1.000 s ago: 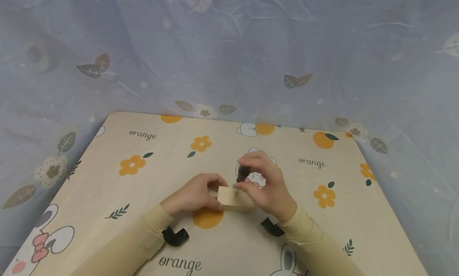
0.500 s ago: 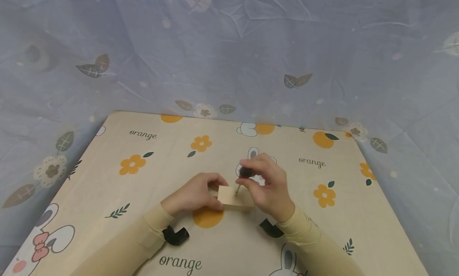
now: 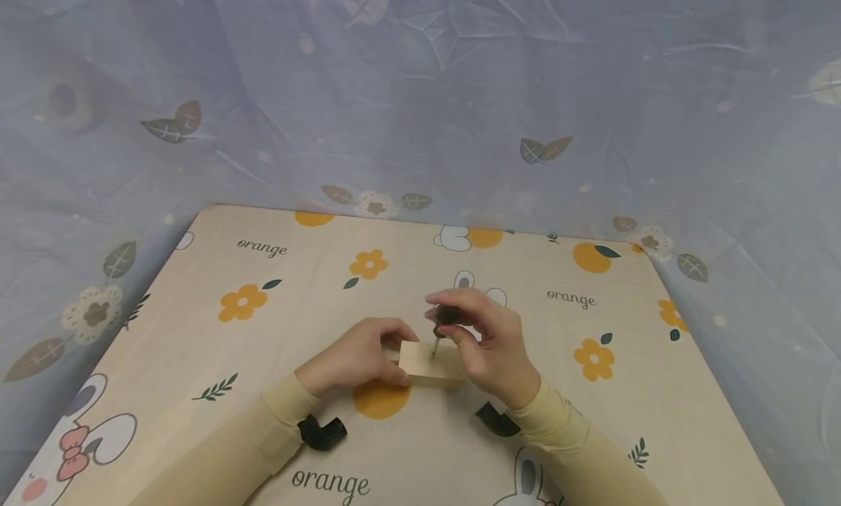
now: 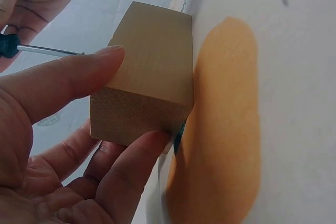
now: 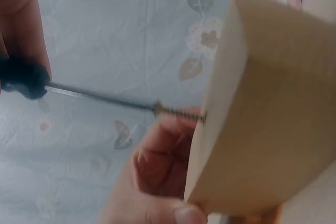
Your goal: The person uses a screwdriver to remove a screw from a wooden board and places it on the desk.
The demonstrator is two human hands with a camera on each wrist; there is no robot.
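Observation:
My left hand (image 3: 358,356) grips one end of a pale wooden block (image 3: 427,363) on the tabletop. In the left wrist view its thumb presses the upper edge and the other fingers lie along the end and far side. A screwdriver (image 5: 23,78) with a dark green handle is held by my right hand (image 3: 493,338), thumb and fingers about the handle. The shaft slants down to the block's upper face. Between blade and wood stands a threaded screw (image 5: 181,113), its head at the screwdriver's tip and its point at the block. Much of its thread shows outside the wood.
A cream tablecloth (image 3: 315,294) printed with oranges, flowers and rabbits covers the table. Behind it hangs a grey-blue patterned curtain (image 3: 420,112). Black curved pieces (image 3: 322,433) show beside both wrists, partly behind the sleeves.
My right fingers have shifted around the screwdriver handle, and the thumb has drawn back from the shaft, which now shows more. The left hand and the wooden block have stayed in place.

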